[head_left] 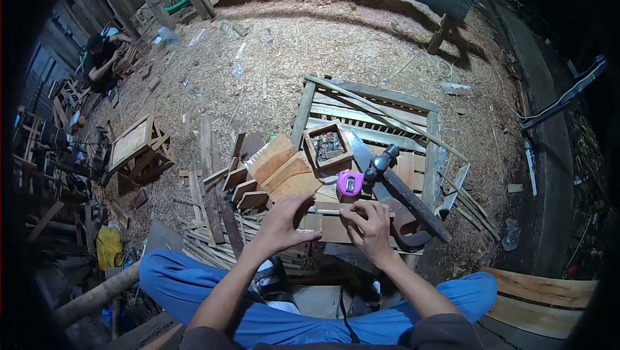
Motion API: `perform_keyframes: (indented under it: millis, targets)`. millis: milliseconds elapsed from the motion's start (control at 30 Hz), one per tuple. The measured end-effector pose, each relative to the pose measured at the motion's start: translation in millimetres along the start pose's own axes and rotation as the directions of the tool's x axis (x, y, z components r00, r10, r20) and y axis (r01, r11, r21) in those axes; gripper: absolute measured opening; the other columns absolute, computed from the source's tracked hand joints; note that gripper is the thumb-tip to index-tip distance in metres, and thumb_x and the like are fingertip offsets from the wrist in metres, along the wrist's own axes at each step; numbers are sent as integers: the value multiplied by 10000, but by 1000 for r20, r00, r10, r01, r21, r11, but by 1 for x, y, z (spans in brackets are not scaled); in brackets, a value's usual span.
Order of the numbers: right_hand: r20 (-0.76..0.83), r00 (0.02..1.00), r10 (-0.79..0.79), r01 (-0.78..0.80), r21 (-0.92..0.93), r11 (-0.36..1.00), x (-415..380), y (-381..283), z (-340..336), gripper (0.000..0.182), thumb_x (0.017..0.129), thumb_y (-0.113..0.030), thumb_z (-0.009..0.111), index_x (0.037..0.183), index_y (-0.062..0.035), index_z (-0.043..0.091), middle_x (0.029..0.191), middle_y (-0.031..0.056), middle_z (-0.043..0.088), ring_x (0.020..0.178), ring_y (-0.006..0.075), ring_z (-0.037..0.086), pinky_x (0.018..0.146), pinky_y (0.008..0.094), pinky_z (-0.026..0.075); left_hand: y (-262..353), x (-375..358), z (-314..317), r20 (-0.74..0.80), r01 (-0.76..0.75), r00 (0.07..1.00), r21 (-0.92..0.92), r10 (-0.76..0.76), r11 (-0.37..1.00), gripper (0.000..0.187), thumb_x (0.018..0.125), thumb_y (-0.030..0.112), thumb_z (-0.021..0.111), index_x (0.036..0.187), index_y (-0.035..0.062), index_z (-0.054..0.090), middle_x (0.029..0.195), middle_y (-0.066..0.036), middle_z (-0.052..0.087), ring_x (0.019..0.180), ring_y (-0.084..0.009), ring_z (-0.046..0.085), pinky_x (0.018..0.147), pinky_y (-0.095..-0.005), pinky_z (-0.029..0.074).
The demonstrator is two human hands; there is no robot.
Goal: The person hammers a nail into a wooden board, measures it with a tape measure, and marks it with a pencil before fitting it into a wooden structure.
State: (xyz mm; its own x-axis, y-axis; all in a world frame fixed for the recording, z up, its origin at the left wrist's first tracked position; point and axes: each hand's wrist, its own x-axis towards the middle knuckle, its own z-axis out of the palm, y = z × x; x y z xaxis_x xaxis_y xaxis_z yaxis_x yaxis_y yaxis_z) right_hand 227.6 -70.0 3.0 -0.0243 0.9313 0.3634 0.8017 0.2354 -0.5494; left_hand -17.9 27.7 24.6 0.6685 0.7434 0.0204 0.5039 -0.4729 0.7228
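In the head view, my left hand [284, 224] is over the small work surface, thumb and fingers apart. Its fingertips are at the left end of a thin pale stick [328, 211], which lies across a flat brown wooden board [334, 228]. My right hand [368, 226] has its fingers curled and pinched together at the right part of that stick; the exact grip is partly hidden by the fingers. Just beyond the hands sits a pink tape measure [350, 184]. A hammer [408, 188] lies slantwise to the right, its head beside the tape measure.
A wooden box [328, 146] of small metal pieces stands behind the tape measure, beside a saw blade [358, 146]. Cut wood pieces [278, 166] lie left. A slatted frame [387, 101] is beneath. A small stool [137, 146] and another person [102, 62] are farther left.
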Motion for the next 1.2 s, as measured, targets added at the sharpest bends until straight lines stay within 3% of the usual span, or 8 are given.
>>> perform_keyframes:
  millis: [167, 300, 367, 633, 767, 900, 1200]
  targets:
    - [-9, 1000, -1, 1, 6, 1000, 1, 1, 2, 387, 772, -113, 800, 1154, -169, 765, 1083, 48, 661, 1101, 266, 614, 952, 454, 407, -6, -2, 4, -31, 14, 999, -179, -19, 984, 970, 699, 384, 951, 1486, 22, 515, 1312, -194, 671, 1227, -381, 622, 1078, -450, 479]
    - [-11, 1000, -10, 10, -9, 1000, -1, 1, 2, 392, 751, -126, 806, 1139, -165, 767, 1081, 52, 659, 1104, 270, 613, 951, 461, 407, -13, 1, -5, 47, -80, 995, -105, 86, 991, 1025, 682, 362, 978, 1517, 30, 484, 1385, -183, 651, 1291, -344, 622, 1116, -441, 473]
    - [-12, 1000, -10, 10, -7, 1000, 0, 2, 2, 389, 750, -129, 806, 1135, -163, 766, 1081, 53, 659, 1106, 271, 613, 952, 462, 406, -13, 1, -6, 32, -157, 987, -41, 159, 987, 973, 704, 355, 969, 1497, 25, 512, 1399, -180, 645, 1310, -356, 608, 1126, -445, 464]
    - [-12, 1000, -8, 8, -18, 1000, -1, 2, 2, 404, 751, -136, 803, 1151, -170, 760, 1096, 53, 657, 1119, 273, 610, 956, 461, 404, -7, -1, 1, -8, -176, 984, 43, 177, 983, 652, 777, 350, 917, 1327, 88, 684, 1397, -164, 651, 1326, -351, 595, 1128, -469, 453]
    - [-13, 1000, 4, -4, -48, 999, 3, -3, 2, 354, 807, -168, 804, 1158, -174, 758, 1086, 45, 648, 1103, 259, 597, 944, 460, 393, -6, -3, 3, -21, -144, 989, 33, 145, 989, 533, 786, 336, 909, 1244, 121, 742, 1392, -163, 649, 1312, -361, 599, 1122, -473, 452]
    - [-29, 999, 20, -23, -110, 994, 0, -3, 6, 282, 864, -213, 797, 1140, -172, 758, 1060, 34, 634, 1067, 238, 581, 945, 463, 362, -3, -3, 4, -11, -122, 992, 25, 122, 992, 521, 783, 332, 912, 1239, 135, 754, 1398, -158, 640, 1309, -357, 594, 1126, -468, 448]
    - [-65, 996, 55, -62, -106, 992, -1, -3, 5, 289, 821, -186, 807, 1106, -174, 764, 1059, 21, 627, 1066, 230, 568, 975, 476, 331, -5, -5, 5, 34, -87, 996, -5, 87, 996, 511, 809, 338, 892, 1284, 198, 767, 1446, -147, 607, 1344, -353, 568, 1207, -502, 365]
